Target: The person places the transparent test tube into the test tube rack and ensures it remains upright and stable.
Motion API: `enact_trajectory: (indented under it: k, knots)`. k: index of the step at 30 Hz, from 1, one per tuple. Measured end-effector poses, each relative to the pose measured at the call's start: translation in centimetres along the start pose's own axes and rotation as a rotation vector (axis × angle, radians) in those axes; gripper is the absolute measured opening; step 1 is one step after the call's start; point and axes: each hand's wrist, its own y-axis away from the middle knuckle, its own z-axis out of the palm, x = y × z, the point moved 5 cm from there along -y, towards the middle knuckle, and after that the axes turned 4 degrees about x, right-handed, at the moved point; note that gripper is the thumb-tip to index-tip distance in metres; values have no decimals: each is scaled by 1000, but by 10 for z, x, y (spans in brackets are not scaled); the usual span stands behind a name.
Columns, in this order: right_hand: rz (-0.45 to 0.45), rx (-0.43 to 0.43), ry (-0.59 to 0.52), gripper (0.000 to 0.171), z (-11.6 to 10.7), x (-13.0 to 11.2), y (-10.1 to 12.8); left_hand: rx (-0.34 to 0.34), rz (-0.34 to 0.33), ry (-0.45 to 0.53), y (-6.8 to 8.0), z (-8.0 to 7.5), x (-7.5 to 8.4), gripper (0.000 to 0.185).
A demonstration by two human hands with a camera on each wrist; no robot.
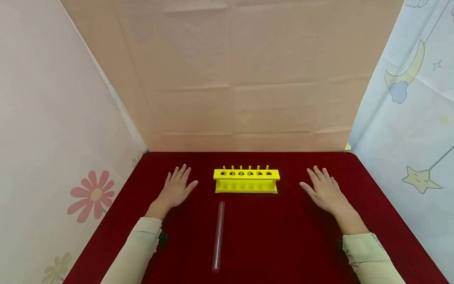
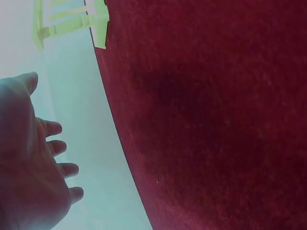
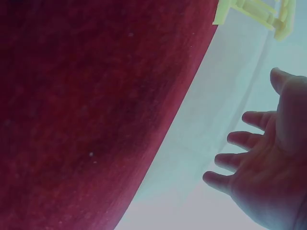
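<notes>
A yellow test tube rack (image 1: 246, 174) stands upright toward the back of the table, with a row of round holes on top and several pegs behind them. In front of it a clear test tube (image 1: 218, 236) lies on the red cloth, pointing roughly toward the rack. To the rack's left is my left hand (image 1: 176, 187), palm down with fingers spread and nothing held. My right hand (image 1: 324, 191) mirrors it on the right side, fingers also spread. Both wrist views catch an end of the rack (image 2: 72, 24) beyond the thumb.
Dark red cloth (image 1: 283, 236) covers the table. A tan sheet (image 1: 230, 79) hangs behind its far edge. Flower-printed fabric (image 1: 42, 118) borders the left side, and fabric with moon and star prints (image 1: 418, 130) borders the right.
</notes>
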Motion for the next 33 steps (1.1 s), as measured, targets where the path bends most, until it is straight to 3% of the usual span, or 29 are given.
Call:
enact_trajectory:
  k: [10,24,33]
  knots:
    - [-32,31,8,75,-3,-12,-2,20,3,-6,5,-3,12,76]
    - [-72,50,32,66,-4,-26,-8,-15,-28,3,12,0,27,71]
    - [-85,58,38,62,-5,-37,-10,-26,-13,12,17,4,36,71]
